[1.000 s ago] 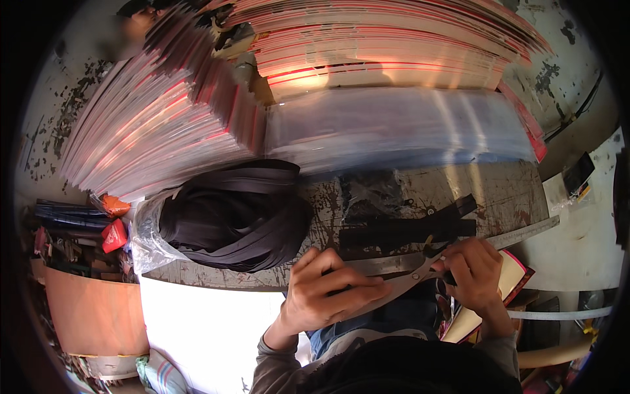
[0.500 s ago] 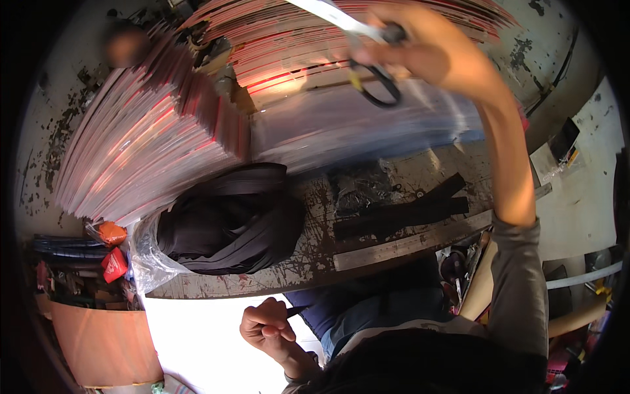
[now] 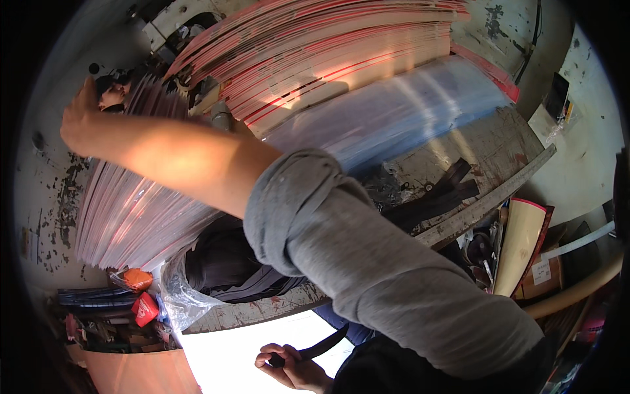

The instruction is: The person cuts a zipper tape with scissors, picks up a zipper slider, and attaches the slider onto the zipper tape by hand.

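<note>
The right hand reaches across to the upper left of the frame, onto the edge of the fanned stack of pink-edged sheets; its grip is turned away, so I cannot tell whether it holds anything. At the lower centre the left hand is closed on a black strap. To go well, the reach should stay above the stack and not drag the sleeve over the loose sheets. Half a second ago the right hand was at the upper right with scissors, and the left fist was lower left.
</note>
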Action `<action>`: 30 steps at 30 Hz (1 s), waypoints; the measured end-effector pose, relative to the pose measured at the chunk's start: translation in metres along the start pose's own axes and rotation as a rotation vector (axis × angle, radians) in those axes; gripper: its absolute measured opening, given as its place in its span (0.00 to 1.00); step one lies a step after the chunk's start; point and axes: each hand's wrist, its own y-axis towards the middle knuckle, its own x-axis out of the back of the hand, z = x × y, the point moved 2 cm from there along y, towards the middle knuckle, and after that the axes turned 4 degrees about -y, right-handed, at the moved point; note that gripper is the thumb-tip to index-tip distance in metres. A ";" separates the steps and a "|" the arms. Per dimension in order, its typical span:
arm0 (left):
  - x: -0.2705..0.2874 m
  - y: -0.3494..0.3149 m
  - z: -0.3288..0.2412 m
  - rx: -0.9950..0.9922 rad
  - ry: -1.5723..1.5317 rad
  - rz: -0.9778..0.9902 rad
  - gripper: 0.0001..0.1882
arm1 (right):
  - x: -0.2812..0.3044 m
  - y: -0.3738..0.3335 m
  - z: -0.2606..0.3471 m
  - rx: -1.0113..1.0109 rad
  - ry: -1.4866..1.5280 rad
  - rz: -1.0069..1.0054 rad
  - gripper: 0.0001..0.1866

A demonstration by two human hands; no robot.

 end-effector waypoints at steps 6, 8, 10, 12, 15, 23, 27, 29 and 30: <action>0.051 0.031 0.042 -0.084 -0.048 0.072 0.12 | 0.034 -0.059 0.033 0.087 -0.086 0.138 0.15; 0.049 0.031 0.043 -0.186 0.095 0.222 0.11 | 0.032 -0.051 0.027 0.084 -0.018 0.230 0.15; 0.003 0.015 0.008 -0.149 -0.091 0.152 0.13 | 0.032 -0.049 0.031 0.093 0.080 0.315 0.16; -0.022 0.015 0.005 -0.147 -0.071 0.131 0.12 | 0.047 -0.070 0.004 0.176 0.110 0.115 0.17; -0.041 0.007 -0.012 0.013 0.005 0.210 0.23 | 0.076 -0.111 -0.016 0.293 0.403 -0.008 0.15; -0.112 -0.008 -0.009 0.272 -0.362 0.803 0.36 | 0.190 -0.329 -0.141 -0.181 0.910 0.798 0.10; -0.167 -0.019 -0.011 0.352 -0.538 1.086 0.34 | 0.239 -0.378 -0.140 -0.636 1.079 0.702 0.11; -0.191 -0.031 -0.017 0.564 -0.666 1.199 0.34 | 0.247 -0.386 -0.137 -0.742 1.066 0.663 0.10; -0.202 -0.038 -0.018 0.571 -0.672 1.204 0.34 | 0.252 -0.390 -0.138 -0.855 1.053 0.613 0.10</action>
